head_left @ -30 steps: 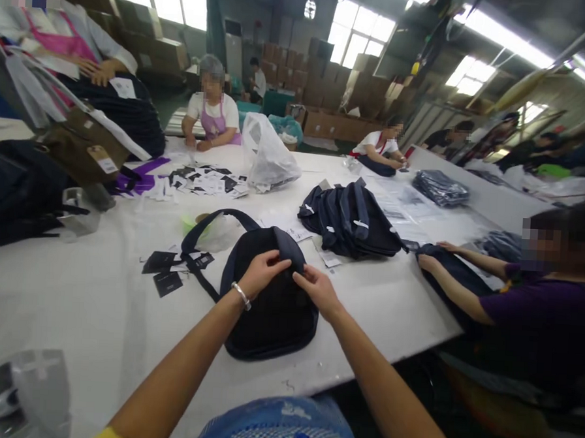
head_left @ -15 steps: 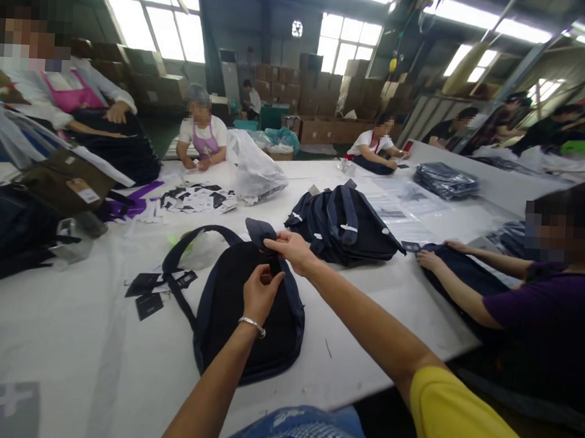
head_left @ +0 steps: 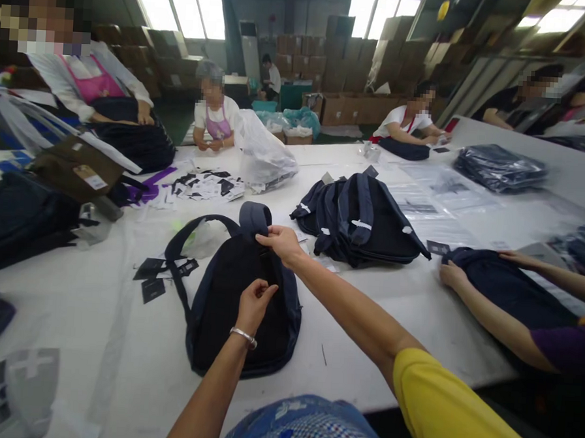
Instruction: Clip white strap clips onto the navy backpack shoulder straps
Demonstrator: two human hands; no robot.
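Note:
A dark navy backpack lies on the white table in front of me, its black back panel facing up. My right hand pinches one of its shoulder straps, which curls into a loop above the fingers. Lower down, my left hand is closed in a pinch over the back panel, on what looks like the strap's thin black webbing. The other shoulder strap arcs out to the left over the table. Several black tags lie beside it.
Several navy backpacks are stacked behind and right. At the right, a co-worker's hands rest on another dark bag. Loose tags and a white plastic bag lie farther back; a brown bag is at left.
My left hand has drawn down the back panel, away from my right hand. The strap in my right hand now curls upright into a loop. The view has tipped down and shifted.

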